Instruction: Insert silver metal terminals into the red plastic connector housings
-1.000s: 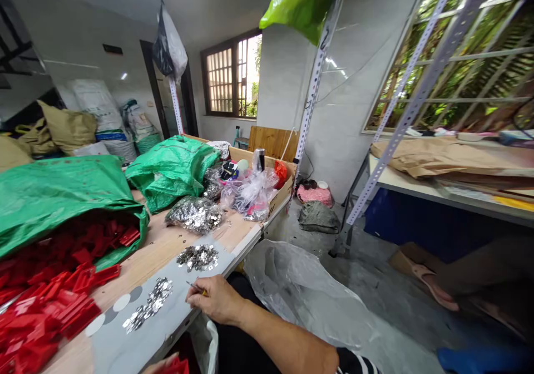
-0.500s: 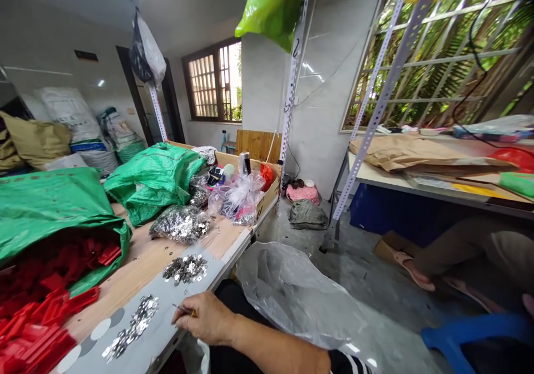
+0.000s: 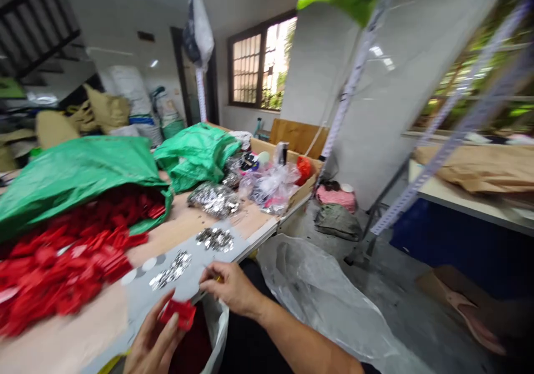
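Observation:
My left hand [image 3: 155,338] is closed on a red plastic part [image 3: 180,314], held between thumb and fingers above the table's front edge. Just to its right, my right hand [image 3: 228,286] pinches a thin pointed tool [image 3: 219,279] with a bit of yellow on it; most of it is hidden by the fingers. Beyond the hands, two heaps of small shiny metal pieces lie on a grey sheet: a nearer heap [image 3: 172,270] and a farther heap [image 3: 215,239]. A large pile of red plastic parts [image 3: 70,262] spills from a green sack [image 3: 83,165] at the left.
A second green sack [image 3: 196,154] and a clear bag of metal pieces [image 3: 213,198] stand farther back. Below the table edge hangs a white bag [image 3: 219,329] by my lap. A large clear plastic bag [image 3: 317,290] lies at the right, near a metal upright [image 3: 417,193].
The view has turned left, so everything sits farther right. My left hand has come into view with a red plastic part. My right hand still pinches the thin tool.

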Available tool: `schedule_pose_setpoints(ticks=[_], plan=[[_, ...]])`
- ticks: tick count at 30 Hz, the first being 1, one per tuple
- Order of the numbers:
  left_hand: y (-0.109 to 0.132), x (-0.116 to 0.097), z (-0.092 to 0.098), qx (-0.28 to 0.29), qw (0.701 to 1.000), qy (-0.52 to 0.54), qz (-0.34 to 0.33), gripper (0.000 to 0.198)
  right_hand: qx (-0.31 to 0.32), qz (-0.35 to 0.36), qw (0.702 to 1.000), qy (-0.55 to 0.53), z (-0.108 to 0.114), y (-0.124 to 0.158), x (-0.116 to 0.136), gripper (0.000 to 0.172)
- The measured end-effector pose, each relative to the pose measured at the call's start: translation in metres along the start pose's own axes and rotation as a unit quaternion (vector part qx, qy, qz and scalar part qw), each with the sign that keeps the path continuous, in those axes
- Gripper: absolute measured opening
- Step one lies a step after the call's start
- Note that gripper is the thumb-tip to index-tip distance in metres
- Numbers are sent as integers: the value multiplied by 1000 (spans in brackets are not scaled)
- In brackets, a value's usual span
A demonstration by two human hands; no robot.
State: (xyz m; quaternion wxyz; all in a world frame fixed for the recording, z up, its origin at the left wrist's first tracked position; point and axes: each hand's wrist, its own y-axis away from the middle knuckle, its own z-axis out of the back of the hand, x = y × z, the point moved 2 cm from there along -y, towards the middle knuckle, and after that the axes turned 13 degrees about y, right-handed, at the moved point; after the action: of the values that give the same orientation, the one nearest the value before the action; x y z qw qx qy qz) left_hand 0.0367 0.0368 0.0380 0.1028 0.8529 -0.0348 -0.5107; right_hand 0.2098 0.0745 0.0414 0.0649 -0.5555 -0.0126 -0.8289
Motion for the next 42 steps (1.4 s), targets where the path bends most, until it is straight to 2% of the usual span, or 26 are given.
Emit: schedule_pose_setpoints(ticks=[2, 5, 8, 13, 17, 22, 25, 31, 37, 42], plan=[[-6, -4, 2, -14, 999, 36, 3, 51, 8, 33, 999, 7, 4, 2, 16, 5], [-11, -7, 0, 20, 993, 114, 17, 52, 21, 73, 996, 43, 6, 2, 34, 7], [-11, -8, -2, 28, 988, 151, 20, 51, 25, 113, 988, 98, 2, 2, 44, 7], [-7, -12, -2, 46, 985, 165, 16, 51, 30, 174, 972, 155, -10, 2, 44, 7], [-8, -17, 2, 52, 982, 183, 1, 43, 52, 239, 958, 148, -16, 1, 41, 6], [-9, -17, 7, 66, 988, 142, -12, 42, 90, 323, 928, 165, -16, 0, 42, 11], [-8, -15, 8, 74, 989, 127, -14, 43, 130, 288, 936, 152, -15, -1, 41, 9], [-7, -13, 10, 81, 987, 139, -12, 41, 175, 125, 975, 61, -17, 0, 29, 10], [-8, 2, 18, 84, 990, 114, -5, 41, 160, 83, 983, 43, -22, -3, 20, 19], [-9, 10, 20, 108, 989, 87, -41, 35, 184, 43, 982, 12, -29, -9, 10, 24]])
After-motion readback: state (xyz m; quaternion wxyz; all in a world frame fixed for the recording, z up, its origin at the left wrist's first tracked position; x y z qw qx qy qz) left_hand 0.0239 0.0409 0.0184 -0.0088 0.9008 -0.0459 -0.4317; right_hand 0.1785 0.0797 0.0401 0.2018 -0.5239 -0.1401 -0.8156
